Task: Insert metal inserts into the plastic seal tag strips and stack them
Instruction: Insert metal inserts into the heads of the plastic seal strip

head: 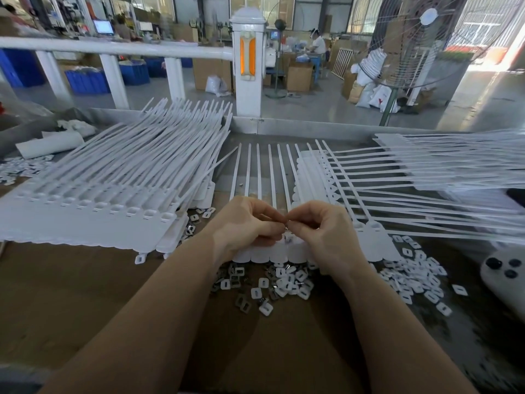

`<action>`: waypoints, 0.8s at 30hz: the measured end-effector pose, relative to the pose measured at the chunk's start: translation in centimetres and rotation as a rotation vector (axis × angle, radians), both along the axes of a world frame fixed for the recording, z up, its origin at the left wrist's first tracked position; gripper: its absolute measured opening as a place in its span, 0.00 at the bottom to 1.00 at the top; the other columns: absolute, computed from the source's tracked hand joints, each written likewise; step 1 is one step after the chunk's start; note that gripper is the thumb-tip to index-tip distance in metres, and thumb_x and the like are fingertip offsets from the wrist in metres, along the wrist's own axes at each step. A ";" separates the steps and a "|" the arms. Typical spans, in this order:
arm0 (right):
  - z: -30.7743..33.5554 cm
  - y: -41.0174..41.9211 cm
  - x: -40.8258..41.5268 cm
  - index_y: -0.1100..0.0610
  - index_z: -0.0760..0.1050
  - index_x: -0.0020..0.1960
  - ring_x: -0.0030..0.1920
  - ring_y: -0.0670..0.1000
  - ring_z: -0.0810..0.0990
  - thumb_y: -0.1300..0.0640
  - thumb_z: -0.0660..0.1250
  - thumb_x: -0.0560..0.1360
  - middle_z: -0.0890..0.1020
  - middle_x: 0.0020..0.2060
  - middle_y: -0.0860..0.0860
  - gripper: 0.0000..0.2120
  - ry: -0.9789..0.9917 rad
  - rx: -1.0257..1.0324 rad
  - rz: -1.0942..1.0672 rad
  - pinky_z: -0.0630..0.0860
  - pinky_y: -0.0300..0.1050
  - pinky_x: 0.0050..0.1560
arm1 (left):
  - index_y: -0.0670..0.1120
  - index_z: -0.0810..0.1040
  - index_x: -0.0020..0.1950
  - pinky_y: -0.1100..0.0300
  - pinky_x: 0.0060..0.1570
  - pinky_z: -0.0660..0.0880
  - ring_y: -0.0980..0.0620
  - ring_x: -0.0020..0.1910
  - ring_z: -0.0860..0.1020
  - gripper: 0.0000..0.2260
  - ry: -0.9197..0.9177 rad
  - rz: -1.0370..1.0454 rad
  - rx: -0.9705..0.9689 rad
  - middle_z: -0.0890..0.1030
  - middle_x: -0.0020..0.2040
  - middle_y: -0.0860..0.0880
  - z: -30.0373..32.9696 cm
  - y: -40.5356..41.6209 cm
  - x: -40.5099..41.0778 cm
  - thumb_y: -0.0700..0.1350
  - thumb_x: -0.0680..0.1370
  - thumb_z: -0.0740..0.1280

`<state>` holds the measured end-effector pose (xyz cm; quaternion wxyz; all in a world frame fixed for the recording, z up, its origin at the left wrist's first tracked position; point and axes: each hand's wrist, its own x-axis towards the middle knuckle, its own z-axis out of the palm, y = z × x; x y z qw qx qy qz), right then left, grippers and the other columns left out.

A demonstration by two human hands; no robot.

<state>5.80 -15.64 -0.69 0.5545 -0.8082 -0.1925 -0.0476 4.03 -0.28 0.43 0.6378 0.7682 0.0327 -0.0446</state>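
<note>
A white plastic seal tag strip [272, 255] lies in front of me, its long tails [260, 172] pointing away. Both hands hover over its tag row. My left hand [247, 223] has its fingers curled and pinches a small metal insert [286, 222] at the fingertips. My right hand [321, 226] meets it, pinching the same small piece from the other side. Loose metal inserts and white caps [284, 280] are scattered just below the strip. A tall stack of strips [108, 194] sits at the left.
Another pile of strips [443, 163] fans out at the right. More white caps [414, 277] lie at the right, near a white device [505, 277]. A cardboard sheet [85, 294] covers the bench. A metal rim [312, 127] bounds the far side.
</note>
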 end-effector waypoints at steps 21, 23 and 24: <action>-0.5 -1.0 1.2 0.53 0.77 0.45 0.42 0.44 0.77 0.60 0.67 0.74 0.80 0.43 0.52 0.03 0.007 0.149 -0.425 0.71 0.27 0.38 | 0.47 0.81 0.45 0.60 0.49 0.74 0.52 0.47 0.78 0.02 -0.066 0.122 0.488 0.80 0.43 0.50 0.0 -2.4 2.2 0.43 0.76 0.68; -0.5 -1.0 1.2 0.53 0.78 0.45 0.43 0.46 0.77 0.60 0.67 0.74 0.80 0.44 0.52 0.03 0.011 0.140 -0.423 0.72 0.31 0.41 | 0.49 0.80 0.43 0.61 0.48 0.73 0.52 0.47 0.77 0.01 -0.043 0.117 0.520 0.80 0.42 0.50 -0.1 -2.5 2.4 0.44 0.75 0.69; -0.5 -0.9 1.2 0.53 0.78 0.45 0.43 0.46 0.77 0.60 0.67 0.74 0.80 0.44 0.52 0.03 0.013 0.139 -0.421 0.72 0.33 0.42 | 0.51 0.79 0.41 0.61 0.46 0.73 0.52 0.46 0.77 0.03 -0.037 0.118 0.530 0.80 0.41 0.51 -0.1 -2.5 2.5 0.44 0.74 0.69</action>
